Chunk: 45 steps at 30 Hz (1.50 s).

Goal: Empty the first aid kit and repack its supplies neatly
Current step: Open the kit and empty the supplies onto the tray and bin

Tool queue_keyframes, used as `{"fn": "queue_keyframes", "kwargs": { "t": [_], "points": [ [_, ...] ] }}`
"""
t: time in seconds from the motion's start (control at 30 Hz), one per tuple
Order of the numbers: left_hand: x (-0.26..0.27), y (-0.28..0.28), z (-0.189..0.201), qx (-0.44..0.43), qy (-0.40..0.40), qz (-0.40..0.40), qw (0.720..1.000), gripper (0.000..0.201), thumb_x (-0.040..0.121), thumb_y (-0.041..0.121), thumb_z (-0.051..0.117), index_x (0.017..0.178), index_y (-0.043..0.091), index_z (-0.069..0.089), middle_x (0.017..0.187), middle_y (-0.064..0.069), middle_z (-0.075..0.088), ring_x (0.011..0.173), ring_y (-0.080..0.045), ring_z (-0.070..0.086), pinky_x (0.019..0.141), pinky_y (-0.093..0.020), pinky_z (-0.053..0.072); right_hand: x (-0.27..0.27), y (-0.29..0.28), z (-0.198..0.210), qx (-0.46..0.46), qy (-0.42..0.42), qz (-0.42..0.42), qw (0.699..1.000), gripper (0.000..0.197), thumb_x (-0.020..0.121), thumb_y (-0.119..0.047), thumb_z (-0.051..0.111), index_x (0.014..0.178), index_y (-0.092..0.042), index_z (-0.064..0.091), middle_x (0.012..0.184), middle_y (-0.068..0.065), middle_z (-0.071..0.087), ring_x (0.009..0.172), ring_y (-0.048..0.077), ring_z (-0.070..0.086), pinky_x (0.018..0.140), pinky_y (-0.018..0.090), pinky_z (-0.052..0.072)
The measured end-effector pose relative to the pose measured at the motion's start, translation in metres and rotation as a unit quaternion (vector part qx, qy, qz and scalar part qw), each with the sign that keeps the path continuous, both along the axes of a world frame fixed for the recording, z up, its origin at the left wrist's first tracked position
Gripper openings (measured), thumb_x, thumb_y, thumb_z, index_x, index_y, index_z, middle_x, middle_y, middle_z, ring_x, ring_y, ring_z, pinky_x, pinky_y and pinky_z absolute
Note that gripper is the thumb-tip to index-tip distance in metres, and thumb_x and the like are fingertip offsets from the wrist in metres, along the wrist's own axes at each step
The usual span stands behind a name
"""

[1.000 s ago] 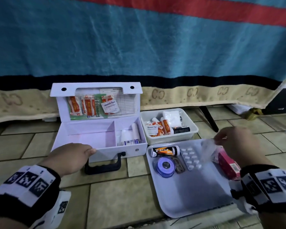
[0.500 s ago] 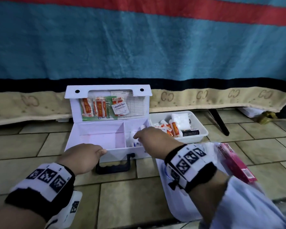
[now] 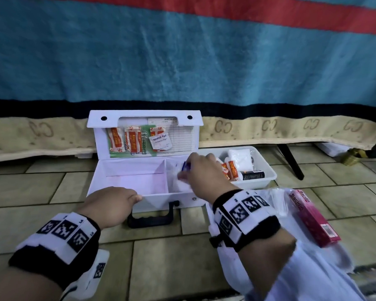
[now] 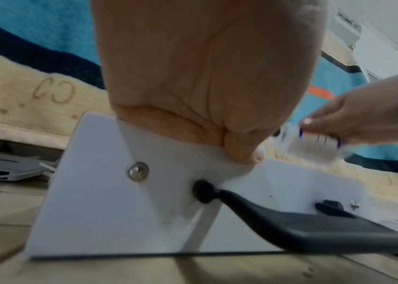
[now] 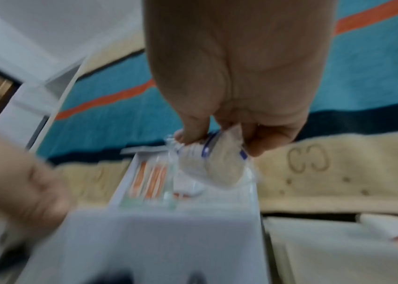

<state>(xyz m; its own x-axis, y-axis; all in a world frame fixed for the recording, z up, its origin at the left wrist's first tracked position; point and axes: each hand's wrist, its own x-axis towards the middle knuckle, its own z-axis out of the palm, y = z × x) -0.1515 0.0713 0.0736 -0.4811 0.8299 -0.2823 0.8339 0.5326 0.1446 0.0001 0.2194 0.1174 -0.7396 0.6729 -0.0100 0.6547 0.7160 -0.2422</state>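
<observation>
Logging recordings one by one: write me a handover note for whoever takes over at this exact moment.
Left hand grips the front wall of the open first aid kit.
Right hand pinches a clear-wrapped gauze roll over the kit's right compartment.
Done: left compartment is empty; other supplies sit in the white bin; pink box lies to the right.
Left: the packets in the lid, then repacking.

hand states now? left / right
Left hand: grips the white first aid box's front wall.
Right hand: pinches a clear-wrapped white gauze roll.
</observation>
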Motion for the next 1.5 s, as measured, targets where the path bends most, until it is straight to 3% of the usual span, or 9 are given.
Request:
{"fn": "queue_keyframes", "kwargs": {
  "t": [0.17, 0.3, 0.4, 0.5, 0.6, 0.83, 0.97, 1.13, 1.5],
  "points": [
    [-0.002, -0.001, -0.002, 0.004, -0.001, -0.004, 1.0, 0.044, 0.101, 0.043, 0.021, 0.078, 0.02, 0.05, 0.078, 0.002, 0.057, 0.079, -0.017, 0.054, 0.073, -0.03, 0.041, 0.067, 0.026, 0.03, -0.131, 0.276, -0.198, 0.931, 0.041, 0.095, -0.039, 0.047, 0.116, -0.006, 0.057, 0.103, 0.013, 0.064, 0.1, 0.031, 0.057, 0.078, 0.033, 0.041],
    [-0.001, -0.001, -0.003, 0.012, 0.001, 0.002, 1.0, 0.044, 0.1, 0.043, 0.022, 0.082, 0.018, 0.054, 0.08, 0.002, 0.059, 0.08, -0.016, 0.054, 0.074, -0.03, 0.042, 0.121, 0.06, 0.014, -0.168, 0.169, -0.277, 0.931, 0.04, 0.095, -0.035, 0.048, 0.107, 0.001, 0.059, 0.105, 0.022, 0.064, 0.081, 0.029, 0.059, 0.076, 0.034, 0.054],
    [-0.001, -0.002, -0.004, 0.017, 0.0, 0.002, 1.0, 0.043, 0.1, 0.043, 0.023, 0.079, 0.02, 0.053, 0.08, 0.003, 0.06, 0.08, -0.015, 0.055, 0.075, -0.03, 0.043, 0.135, 0.069, -0.003, -0.237, 0.13, -0.315, 0.91, 0.043, 0.097, -0.039, 0.04, 0.086, -0.002, 0.059, 0.08, 0.014, 0.059, 0.071, 0.029, 0.058, 0.047, 0.016, 0.05],
    [-0.001, 0.0, -0.003, 0.019, -0.008, 0.002, 1.0, 0.042, 0.1, 0.043, 0.023, 0.077, 0.022, 0.052, 0.08, 0.003, 0.059, 0.08, -0.015, 0.054, 0.076, -0.029, 0.043, 0.143, 0.071, -0.013, -0.221, 0.055, -0.288, 0.93, 0.045, 0.1, -0.035, 0.037, 0.082, -0.001, 0.06, 0.084, 0.02, 0.063, 0.088, 0.037, 0.065, 0.073, 0.035, 0.053],
    [-0.001, -0.001, -0.003, 0.021, -0.008, 0.004, 1.0, 0.043, 0.1, 0.043, 0.023, 0.074, 0.022, 0.049, 0.079, 0.003, 0.059, 0.08, -0.015, 0.055, 0.076, -0.03, 0.043, 0.145, 0.067, -0.014, -0.165, -0.003, -0.265, 0.95, 0.035, 0.1, -0.03, 0.039, 0.093, -0.005, 0.062, 0.093, 0.017, 0.064, 0.097, 0.033, 0.059, 0.072, 0.027, 0.037],
    [0.0, -0.003, -0.003, 0.026, 0.005, 0.0, 1.0, 0.043, 0.1, 0.043, 0.023, 0.082, 0.021, 0.055, 0.087, 0.003, 0.062, 0.085, -0.016, 0.056, 0.079, -0.03, 0.044, 0.129, 0.069, -0.02, -0.182, 0.009, -0.242, 0.953, 0.027, 0.098, -0.03, 0.043, 0.098, -0.007, 0.058, 0.085, 0.012, 0.06, 0.083, 0.027, 0.059, 0.054, 0.024, 0.033],
    [0.0, -0.003, -0.002, 0.026, -0.003, -0.002, 1.0, 0.042, 0.1, 0.042, 0.023, 0.072, 0.023, 0.048, 0.078, 0.005, 0.057, 0.081, -0.016, 0.054, 0.074, -0.029, 0.041, 0.127, 0.071, -0.021, -0.16, -0.004, -0.252, 0.954, 0.039, 0.1, -0.028, 0.039, 0.114, 0.002, 0.058, 0.113, 0.022, 0.062, 0.105, 0.034, 0.059, 0.071, 0.025, 0.035],
    [0.0, -0.002, -0.003, 0.023, 0.001, 0.002, 1.0, 0.043, 0.1, 0.042, 0.023, 0.08, 0.02, 0.053, 0.082, 0.003, 0.059, 0.082, -0.016, 0.054, 0.067, -0.027, 0.037, 0.126, 0.074, -0.029, -0.083, -0.01, -0.279, 0.957, 0.039, 0.09, -0.038, 0.057, 0.094, 0.001, 0.063, 0.088, 0.017, 0.066, 0.073, 0.026, 0.053, 0.065, 0.026, 0.038],
    [-0.001, -0.002, -0.004, 0.02, 0.006, 0.003, 1.0, 0.042, 0.1, 0.044, 0.022, 0.074, 0.023, 0.048, 0.076, 0.005, 0.055, 0.078, -0.015, 0.053, 0.062, -0.027, 0.035, 0.09, 0.051, 0.004, 0.059, 0.033, -0.192, 0.979, 0.022, 0.089, -0.03, 0.054, 0.1, -0.012, 0.059, 0.097, 0.006, 0.064, 0.078, 0.024, 0.055, 0.066, 0.028, 0.041]
  ]
}}
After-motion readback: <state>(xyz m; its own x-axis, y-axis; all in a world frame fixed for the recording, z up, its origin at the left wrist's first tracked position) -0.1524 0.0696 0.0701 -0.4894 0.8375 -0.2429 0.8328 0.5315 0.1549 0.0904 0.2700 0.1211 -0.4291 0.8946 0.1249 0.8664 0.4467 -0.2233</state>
